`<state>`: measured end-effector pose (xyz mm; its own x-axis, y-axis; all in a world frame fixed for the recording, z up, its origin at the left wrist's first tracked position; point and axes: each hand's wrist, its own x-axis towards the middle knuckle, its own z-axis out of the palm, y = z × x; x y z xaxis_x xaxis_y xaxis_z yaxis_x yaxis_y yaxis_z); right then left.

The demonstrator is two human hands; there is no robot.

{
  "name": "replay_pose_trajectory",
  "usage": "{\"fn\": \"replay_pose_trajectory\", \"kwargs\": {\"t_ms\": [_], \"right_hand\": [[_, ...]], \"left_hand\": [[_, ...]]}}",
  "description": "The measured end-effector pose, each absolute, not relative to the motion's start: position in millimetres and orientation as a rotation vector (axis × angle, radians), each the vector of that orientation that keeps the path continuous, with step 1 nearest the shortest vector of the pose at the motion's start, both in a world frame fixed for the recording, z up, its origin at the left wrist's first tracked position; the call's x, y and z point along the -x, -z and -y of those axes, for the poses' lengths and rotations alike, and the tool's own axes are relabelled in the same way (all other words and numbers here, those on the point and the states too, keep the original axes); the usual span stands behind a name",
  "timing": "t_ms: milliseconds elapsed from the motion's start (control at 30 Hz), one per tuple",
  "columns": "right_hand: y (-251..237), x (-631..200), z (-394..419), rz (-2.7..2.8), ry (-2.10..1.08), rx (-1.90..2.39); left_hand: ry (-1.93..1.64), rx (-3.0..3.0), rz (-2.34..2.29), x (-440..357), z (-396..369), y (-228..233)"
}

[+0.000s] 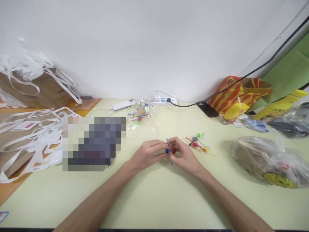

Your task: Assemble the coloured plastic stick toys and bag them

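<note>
Reaching over the near edge of the pale tabletop (154,203), two bare forearms (100,195) come together at a small blue piece (167,150). It sits between the fingertips, around the middle of the tabletop; from where I stand, I can't tell whether it touches the surface. The left hand (149,154) has its grip pinched on the piece from one side, and the right hand (182,154) closes thumb and fingers about it from the other, so both are grasping it.

I'd guess it weighs next to nothing: thin plastic, fairly stiff, a bit slick, and easy to snap at its slender ends. The thicker middle looks the best place to pinch, lightly, leaving those ends free. Its long axis runs away from the person, the far tip leaning slightly left, the near tip poking out past the right thumb. Which end is its front, I can't make out.

Just beyond the right hand, on its outer side, lie a red piece (196,145) and, a little farther off, a green piece (200,136). Deeper still, a clear bag (145,130) bunches around more coloured pieces (138,116), and behind it a power strip (163,101) runs along the wall (154,48).
</note>
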<state>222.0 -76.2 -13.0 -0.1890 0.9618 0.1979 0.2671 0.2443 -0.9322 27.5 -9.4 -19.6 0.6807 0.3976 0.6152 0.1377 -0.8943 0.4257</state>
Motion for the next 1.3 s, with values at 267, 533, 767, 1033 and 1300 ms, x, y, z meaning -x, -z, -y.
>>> {"fn": "replay_pose_trajectory", "kwargs": {"t_ms": [267, 533, 767, 1033, 1300], "right_hand": [[14.2, -219.0, 76.3, 1.582, -1.033, 1.202], [12.2, -217.6, 77.9, 1.566, -1.073, 1.239], [14.3, -218.7, 78.9, 1.549, -1.176, 1.228], [10.3, -219.7, 79.4, 1.567, -1.192, 1.206], [10.8, -219.8, 80.4, 1.655, -1.131, 1.190]], "left_hand": [[-1.010, -2.606, -0.407, -30.3, 12.0, 21.1], [-0.988, -2.609, -0.375, -32.2, 13.2, 21.9], [-0.972, -2.600, -0.341, -33.0, 14.4, 19.3], [-0.928, -2.586, -0.349, -31.8, 15.2, 18.7], [-0.942, -2.589, -0.339, -31.1, 16.3, 19.0]]}}
